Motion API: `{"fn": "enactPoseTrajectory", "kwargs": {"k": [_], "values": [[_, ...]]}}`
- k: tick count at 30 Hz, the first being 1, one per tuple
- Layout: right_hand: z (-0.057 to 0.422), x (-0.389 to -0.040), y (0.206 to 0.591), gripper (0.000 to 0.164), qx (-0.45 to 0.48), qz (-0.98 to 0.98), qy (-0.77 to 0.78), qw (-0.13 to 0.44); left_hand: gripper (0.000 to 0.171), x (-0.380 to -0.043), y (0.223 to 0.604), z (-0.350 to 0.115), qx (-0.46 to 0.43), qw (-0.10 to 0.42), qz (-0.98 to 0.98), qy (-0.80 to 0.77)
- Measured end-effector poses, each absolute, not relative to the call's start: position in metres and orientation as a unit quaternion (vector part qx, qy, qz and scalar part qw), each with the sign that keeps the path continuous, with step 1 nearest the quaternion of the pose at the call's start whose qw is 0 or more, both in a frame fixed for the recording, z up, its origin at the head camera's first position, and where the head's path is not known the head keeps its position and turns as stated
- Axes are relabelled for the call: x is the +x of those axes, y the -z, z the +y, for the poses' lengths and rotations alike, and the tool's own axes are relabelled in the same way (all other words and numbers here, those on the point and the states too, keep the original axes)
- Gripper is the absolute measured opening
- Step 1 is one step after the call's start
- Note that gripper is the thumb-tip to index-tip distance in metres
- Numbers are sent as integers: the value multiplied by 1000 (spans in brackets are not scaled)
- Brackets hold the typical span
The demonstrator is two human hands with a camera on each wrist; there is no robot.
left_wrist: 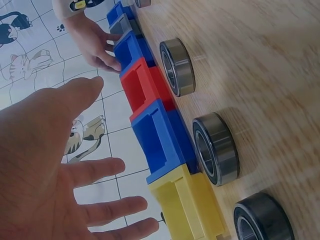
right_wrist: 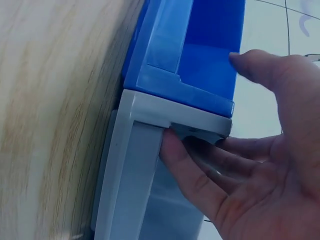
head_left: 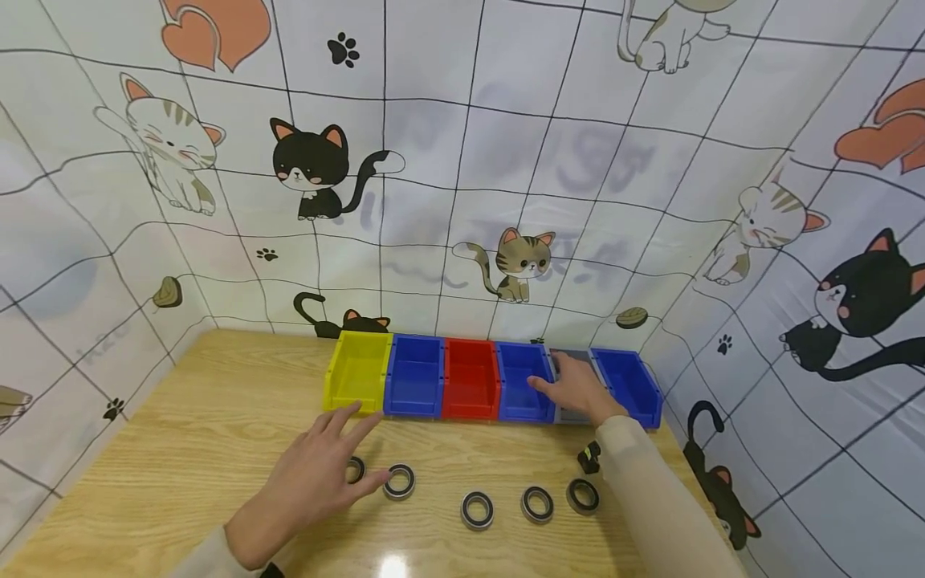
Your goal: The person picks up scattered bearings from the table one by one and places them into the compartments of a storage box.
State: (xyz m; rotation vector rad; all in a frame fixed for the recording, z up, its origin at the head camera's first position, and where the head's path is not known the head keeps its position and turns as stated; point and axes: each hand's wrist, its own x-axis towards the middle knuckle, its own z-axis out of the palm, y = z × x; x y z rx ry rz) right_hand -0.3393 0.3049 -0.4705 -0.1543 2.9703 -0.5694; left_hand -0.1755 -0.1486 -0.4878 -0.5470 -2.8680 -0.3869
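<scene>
My right hand (head_left: pixel 576 385) reaches over the grey bin (head_left: pixel 572 417). In the right wrist view its fingers dip into that bin, while the thumb stands apart over the neighbouring blue bin (right_wrist: pixel 207 62). Nothing shows between thumb and fingers. My left hand (head_left: pixel 314 474) hovers with spread fingers above the table, in front of the yellow bin (head_left: pixel 359 369), holding nothing. Near its thumb lies a ball bearing (head_left: pixel 400 495); another bearing (head_left: pixel 360 469) is partly hidden behind the hand. Further right are three more: one bearing (head_left: pixel 477 526), a second bearing (head_left: pixel 537 519) and a third bearing (head_left: pixel 582 510).
The bins stand side by side at the table's back edge, including a blue bin (head_left: pixel 415 381), a red bin (head_left: pixel 471 381) and a blue bin (head_left: pixel 632 389) at the right end. A cat-print sheet (head_left: pixel 419 209) encloses the wooden table (head_left: pixel 238 385). A small black device (head_left: pixel 589 457) sits by the right wrist.
</scene>
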Motion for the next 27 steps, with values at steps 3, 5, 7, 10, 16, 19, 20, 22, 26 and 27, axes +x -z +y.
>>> {"fn": "enactPoseTrajectory", "kwargs": {"k": [3, 5, 7, 10, 16, 19, 20, 22, 26, 27], "values": [[306, -347, 473, 92, -45, 979, 188, 63, 83, -174, 485, -148, -181, 88, -971, 131], [308, -353, 475, 87, -46, 979, 190, 65, 83, -173, 484, -148, -178, 83, -972, 132], [312, -359, 479, 84, -47, 977, 198, 68, 83, -172, 483, -148, -175, 79, -973, 129], [323, -374, 494, 80, -54, 975, 204, 73, 82, -169, 483, -150, -174, 76, -974, 126], [313, -364, 479, 78, -46, 964, 239, 109, 81, -166, 484, -155, -158, 72, -977, 123], [310, -359, 477, 76, -44, 959, 257, 115, 81, -164, 486, -158, -149, 67, -979, 124], [308, -358, 477, 76, -43, 958, 259, 115, 81, -163, 487, -160, -147, 67, -979, 126], [302, -352, 472, 76, -37, 957, 264, 117, 81, -163, 489, -163, -143, 69, -979, 128], [296, -347, 473, 76, -39, 958, 259, 113, 81, -162, 492, -171, -132, 70, -979, 135], [294, -345, 473, 76, -41, 959, 258, 111, 81, -162, 492, -174, -128, 68, -980, 137]]}}
